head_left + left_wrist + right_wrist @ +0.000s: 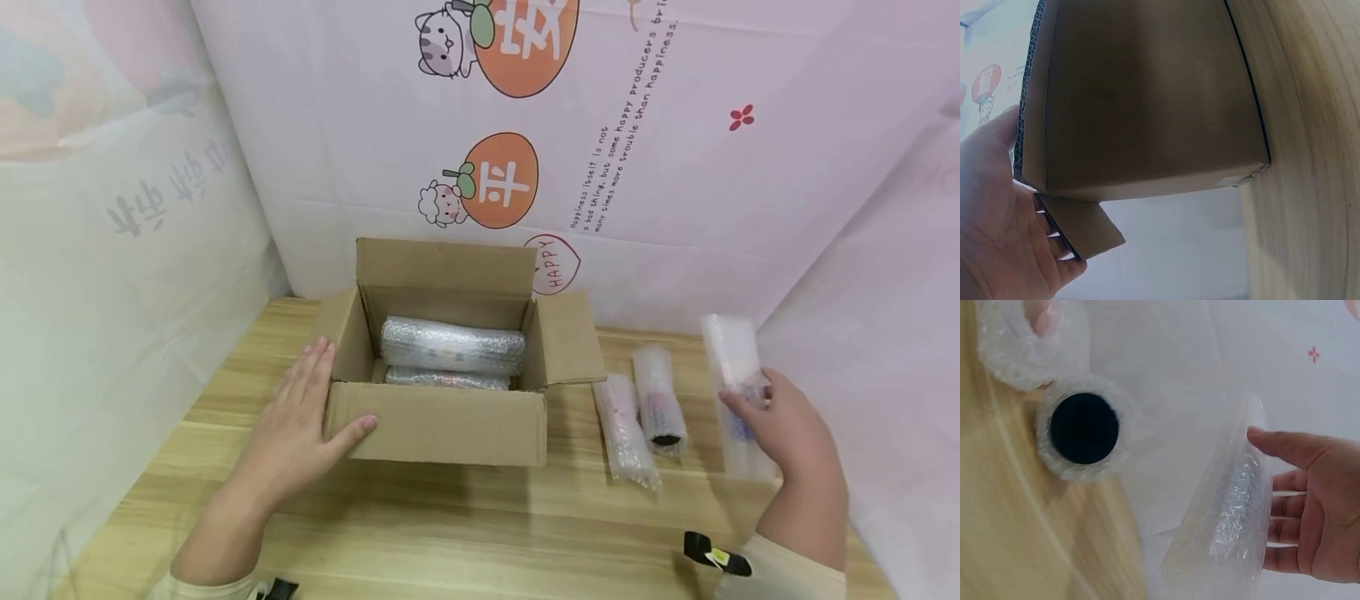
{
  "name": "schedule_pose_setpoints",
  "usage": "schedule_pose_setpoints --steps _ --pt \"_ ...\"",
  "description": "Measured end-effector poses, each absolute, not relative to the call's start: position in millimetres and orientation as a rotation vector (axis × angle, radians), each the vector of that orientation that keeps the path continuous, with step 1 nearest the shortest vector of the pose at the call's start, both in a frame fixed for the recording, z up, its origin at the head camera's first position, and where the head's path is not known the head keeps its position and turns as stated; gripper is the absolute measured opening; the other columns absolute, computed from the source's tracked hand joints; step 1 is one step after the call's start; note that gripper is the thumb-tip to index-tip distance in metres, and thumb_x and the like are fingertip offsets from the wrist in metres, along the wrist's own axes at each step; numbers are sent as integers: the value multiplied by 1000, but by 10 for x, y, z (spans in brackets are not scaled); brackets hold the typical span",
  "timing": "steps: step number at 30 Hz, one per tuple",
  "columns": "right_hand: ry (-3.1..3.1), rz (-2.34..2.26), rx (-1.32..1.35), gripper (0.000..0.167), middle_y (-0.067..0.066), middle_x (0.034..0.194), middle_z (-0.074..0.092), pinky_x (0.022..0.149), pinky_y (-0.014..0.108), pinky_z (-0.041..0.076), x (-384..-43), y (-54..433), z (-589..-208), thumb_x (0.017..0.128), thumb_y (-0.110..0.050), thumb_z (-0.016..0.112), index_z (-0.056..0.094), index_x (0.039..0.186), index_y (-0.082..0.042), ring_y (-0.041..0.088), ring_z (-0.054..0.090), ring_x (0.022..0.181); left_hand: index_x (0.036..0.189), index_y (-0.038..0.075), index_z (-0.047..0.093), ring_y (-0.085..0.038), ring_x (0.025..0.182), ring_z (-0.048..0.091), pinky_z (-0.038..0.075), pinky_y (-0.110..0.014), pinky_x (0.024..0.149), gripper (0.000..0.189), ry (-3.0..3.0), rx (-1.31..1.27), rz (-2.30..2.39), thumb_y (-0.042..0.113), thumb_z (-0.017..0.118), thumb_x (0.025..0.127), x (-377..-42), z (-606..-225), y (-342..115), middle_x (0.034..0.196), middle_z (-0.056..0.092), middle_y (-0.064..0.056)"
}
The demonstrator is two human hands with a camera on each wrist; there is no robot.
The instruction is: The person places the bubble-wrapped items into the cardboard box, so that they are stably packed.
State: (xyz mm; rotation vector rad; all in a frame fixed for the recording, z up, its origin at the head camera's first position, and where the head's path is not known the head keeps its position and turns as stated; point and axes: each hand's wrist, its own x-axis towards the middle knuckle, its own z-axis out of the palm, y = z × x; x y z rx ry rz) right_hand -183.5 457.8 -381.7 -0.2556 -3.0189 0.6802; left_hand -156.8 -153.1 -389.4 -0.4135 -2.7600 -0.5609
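An open cardboard box [438,425] stands on the wooden table with its flaps folded out. Inside lie two bubble-wrapped packages, a larger roll [453,346] and a flatter package [447,379]. My left hand [296,425] rests on the box's left side, fingers extended along the left flap and thumb on the front flap [450,421]. In the left wrist view, the fingers lie behind a small flap [1082,225]. At the right, my right hand [795,425] pinches a bubble-wrapped package [731,358] between thumb and fingers. The right wrist view shows this package [1235,512] tilted, its contents unclear.
Right of the box lie two more bubble-wrapped rolls, one pinkish [624,429] and one with a black round end [663,437]. The box's right flap [570,337] sticks out towards them. Printed white cloth [637,275] walls off the table's back and sides.
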Motion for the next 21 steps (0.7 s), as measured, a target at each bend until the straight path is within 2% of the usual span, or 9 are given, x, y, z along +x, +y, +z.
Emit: schedule_pose_setpoints --steps 9,16,21 --pt "-2897 720 -68 90 41 140 37 81 69 42 -1818 4350 -3644 97 -54 51 6 158 -5 57 42 119 159 13 0 -30 153 6 11 -47 125 101 -2756 -408 -561 65 53 91 -1565 -3905 -1537 166 1 -6" --pt "-2824 742 -11 88 41 139 39 82 68 44 -1797 4192 -3540 97 -49 55 9 158 -4 57 47 114 159 13 1 -31 153 7 11 -46 125 101 -2752 -411 -560 65 54 91 -1567 -3913 -1544 166 2 -7" --pt "-2758 777 -27 87 39 142 36 85 70 43 -1739 4113 -3495 97 -47 56 8 159 -10 58 47 115 159 13 0 -28 153 3 11 -47 125 100 -2754 -418 -559 65 53 91 -1580 -3918 -1537 166 1 -7"
